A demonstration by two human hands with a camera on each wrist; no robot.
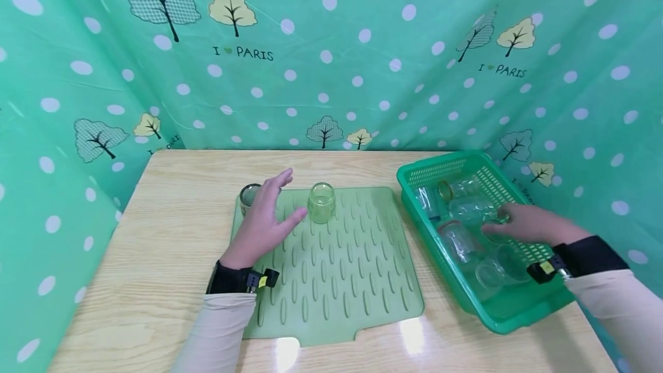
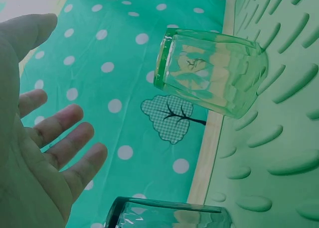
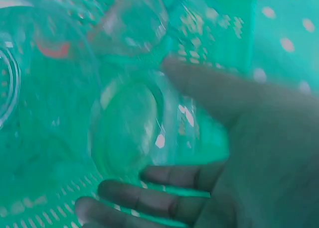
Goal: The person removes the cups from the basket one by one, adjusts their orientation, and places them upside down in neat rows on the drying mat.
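The person's left hand hovers over the far left corner of the green ribbed mat, fingers spread wide and holding nothing. Two glasses stand near it at the mat's far edge: a darker one in the very corner, partly behind the fingers, and a clear greenish one just beside the thumb. In the left wrist view both stand apart from the palm.

The right hand is down in the green basket at the table's right edge, among several clear glasses lying on their sides and crowded together. Its fingers are loosely extended around one of them; the right wrist view is blurred, so I cannot tell whether it has a proper hold yet.

The risk I see is in the basket: the glasses touch one another, so lifting one may knock or roll its neighbours, and smooth glass could slip from a half-formed grasp. On the mat, the open left hand is close enough that a careless sweep could tip the greenish glass over the ribs.
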